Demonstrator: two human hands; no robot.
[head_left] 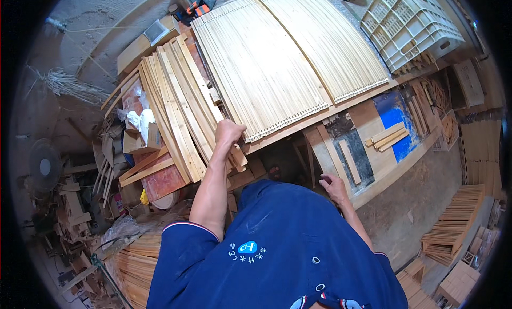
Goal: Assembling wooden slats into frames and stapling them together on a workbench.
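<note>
My left hand (pixel 228 134) is closed in a fist around the near end of a long wooden slat (pixel 198 90), one of a stack of slats (pixel 173 111) lying on the left of the bench. Beside the hand sits the near edge of a wide mat of thin pale strips (pixel 261 69). My right hand (pixel 334 187) rests low at the bench's front edge (pixel 368 194), fingers loosely curled, holding nothing that I can see. My blue shirt fills the lower middle of the view.
A second strip mat (pixel 330 42) lies to the right of the first. A white plastic crate (pixel 408 23) stands at the back right. Short wood blocks (pixel 386 135) lie on a blue patch. Stacked wood pieces (pixel 448 229) and scrap (pixel 74 213) cover the floor on both sides.
</note>
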